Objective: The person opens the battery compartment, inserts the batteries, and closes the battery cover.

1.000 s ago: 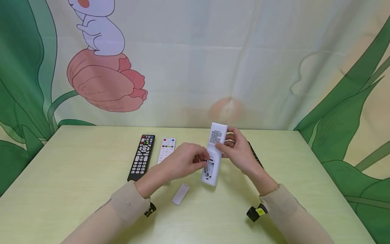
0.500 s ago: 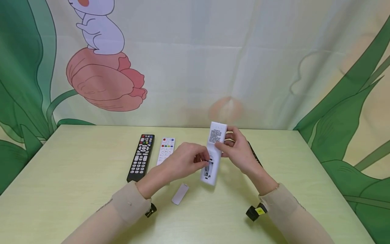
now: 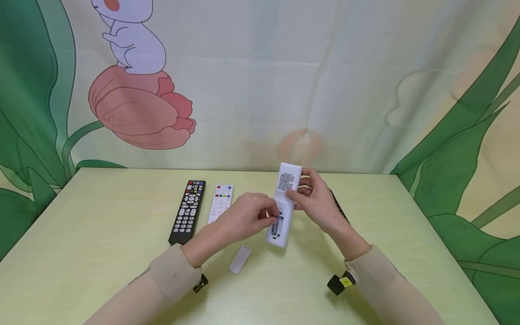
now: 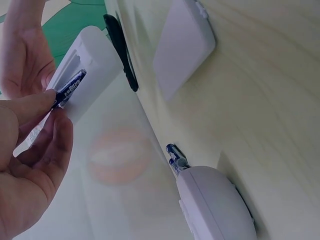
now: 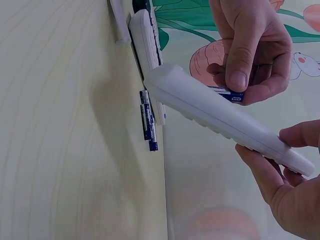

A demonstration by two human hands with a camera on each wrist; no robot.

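- Two hands in play, both busy: the left hand [image 3: 253,214] pinches one battery [image 4: 70,90] between thumb and fingers, while the right hand [image 3: 314,198] grips the held remote [image 3: 288,207] around its upper part.
- There's that held remote, one of it, raised above the worktop [image 3: 280,289], back facing the person, its one compartment [image 3: 280,225] uncovered and the battery right at it; how far in it sits, I cannot tell.
- Below, one cover [image 3: 239,260] lies on the worktop, nearer the person than the hands.
- Over to the left, two remotes face up, near each other and apart: one black remote [image 3: 188,212], one white remote [image 3: 221,201].
- Beside the white remote, at least two loose batteries [image 5: 145,121], the exact count unclear.
- Far right, one dark thing [image 3: 340,205], long, mostly hidden behind the right hand's wrist.
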